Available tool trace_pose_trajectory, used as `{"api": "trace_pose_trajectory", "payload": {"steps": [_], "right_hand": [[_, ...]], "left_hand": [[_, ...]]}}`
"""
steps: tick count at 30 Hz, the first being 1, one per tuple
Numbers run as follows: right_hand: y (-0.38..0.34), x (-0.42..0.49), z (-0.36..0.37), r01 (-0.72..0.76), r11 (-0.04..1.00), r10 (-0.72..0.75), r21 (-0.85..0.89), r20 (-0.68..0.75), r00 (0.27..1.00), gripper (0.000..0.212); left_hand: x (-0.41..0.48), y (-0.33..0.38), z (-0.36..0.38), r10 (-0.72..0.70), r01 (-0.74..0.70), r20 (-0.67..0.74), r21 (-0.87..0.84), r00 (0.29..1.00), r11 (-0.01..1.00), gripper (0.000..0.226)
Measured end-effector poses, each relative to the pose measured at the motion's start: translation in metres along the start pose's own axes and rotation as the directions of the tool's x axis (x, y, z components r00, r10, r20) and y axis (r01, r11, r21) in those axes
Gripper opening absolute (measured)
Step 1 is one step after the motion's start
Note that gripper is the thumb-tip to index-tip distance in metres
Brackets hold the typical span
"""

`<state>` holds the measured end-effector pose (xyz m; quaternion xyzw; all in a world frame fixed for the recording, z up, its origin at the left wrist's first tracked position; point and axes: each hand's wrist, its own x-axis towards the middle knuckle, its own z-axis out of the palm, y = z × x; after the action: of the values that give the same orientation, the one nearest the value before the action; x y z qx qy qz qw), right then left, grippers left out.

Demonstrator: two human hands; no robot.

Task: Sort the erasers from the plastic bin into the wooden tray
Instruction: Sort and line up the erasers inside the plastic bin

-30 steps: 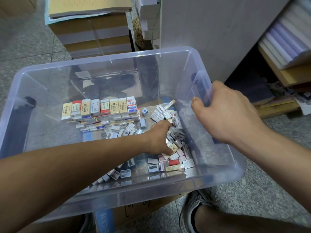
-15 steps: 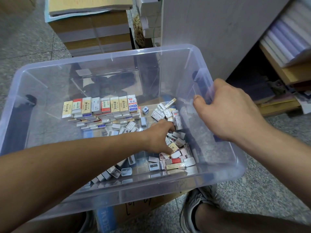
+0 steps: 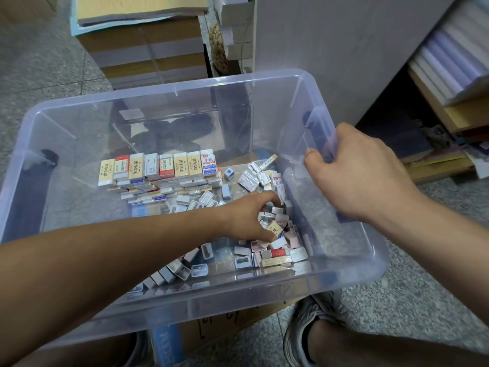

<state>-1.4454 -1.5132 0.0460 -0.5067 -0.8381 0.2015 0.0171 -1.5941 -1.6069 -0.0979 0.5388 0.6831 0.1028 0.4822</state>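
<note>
While the right hand [image 3: 362, 170] clamps its curled fingers over the rim of the plastic bin [image 3: 169, 87] at 3 o'clock, the left hand [image 3: 246, 218] reaches down inside, with its fingers bent into the loose erasers [image 3: 275, 254] heaped toward 4 o'clock on the bin floor. Its thumb lies against a cream eraser [image 3: 275, 227]; whether anything is actually pinched cannot be told. Toward 10 o'clock inside the bin, a row of wrapped erasers [image 3: 158, 168] stands upright, side by side, on top of flat stacked ones. The bin rests on a cardboard box [image 3: 211, 329], with a grey shoe [image 3: 304, 321] on the speckled floor [image 3: 397, 300] at 5 o'clock.
</note>
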Motion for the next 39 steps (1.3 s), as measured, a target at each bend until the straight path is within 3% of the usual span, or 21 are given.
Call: {"api": "trace_pose_trajectory", "payload": {"steps": [9,18,25,31,39], "right_hand": [[-0.001,-0.001,-0.001,-0.008,1.000,0.008,-0.010,0.001,1.000,0.037],[0.000,0.000,0.000,0.004,1.000,-0.004,0.000,0.001,1.000,0.036],[0.003,0.002,0.002,0.003,1.000,-0.003,0.008,-0.002,1.000,0.035],[0.007,0.006,0.005,0.008,1.000,-0.008,0.011,-0.013,1.000,0.035],[0.009,0.007,0.005,0.013,1.000,-0.012,0.010,-0.023,1.000,0.035]], "left_hand": [[0.000,-0.003,0.006,-0.018,0.020,0.078,-0.021,0.997,1.000,0.070],[0.001,-0.005,0.009,0.023,-0.022,0.045,-0.021,0.999,1.000,0.071],[0.000,-0.005,0.008,0.008,-0.010,-0.013,-0.134,1.000,0.991,0.061],[-0.003,-0.002,0.007,0.017,-0.016,0.009,-0.177,1.000,0.984,0.058],[-0.016,-0.007,-0.016,-0.072,0.093,0.068,-0.379,0.995,0.921,0.053]]}}
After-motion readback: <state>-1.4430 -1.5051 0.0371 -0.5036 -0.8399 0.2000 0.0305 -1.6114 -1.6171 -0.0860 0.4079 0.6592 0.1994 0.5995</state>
